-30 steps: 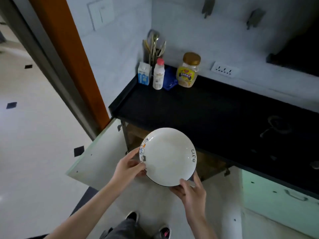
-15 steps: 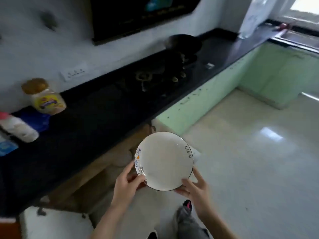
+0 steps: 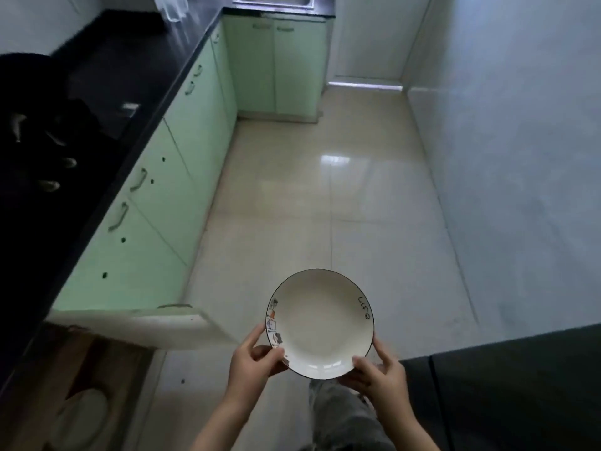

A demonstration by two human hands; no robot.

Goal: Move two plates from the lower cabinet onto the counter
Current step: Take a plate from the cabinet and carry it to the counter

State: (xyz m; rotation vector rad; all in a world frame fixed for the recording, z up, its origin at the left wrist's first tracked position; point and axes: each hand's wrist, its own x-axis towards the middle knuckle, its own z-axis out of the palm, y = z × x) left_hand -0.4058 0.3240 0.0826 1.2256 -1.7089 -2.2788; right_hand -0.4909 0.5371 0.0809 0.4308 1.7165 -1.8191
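Observation:
A white plate (image 3: 320,323) with a dark rim, small pictures on its left edge and the word "life" on its right is held level over the floor. My left hand (image 3: 253,361) grips its lower left rim and my right hand (image 3: 379,374) grips its lower right rim. The black counter (image 3: 107,79) runs along the left, away from the plate. At the lower left the open lower cabinet (image 3: 97,369) shows a wooden interior with another pale plate (image 3: 81,415) inside, blurred.
An open pale green cabinet door (image 3: 140,323) juts out just left of my hands. Green cabinets (image 3: 169,190) line the left and far side. A stove (image 3: 39,141) sits on the counter, a sink (image 3: 273,0) at the far end. A dark object (image 3: 507,385) stands at the lower right.
The view has swung to the right, from the counter's left end to the kitchen floor and far cabinets. Both hands keep the same grip on the plate.

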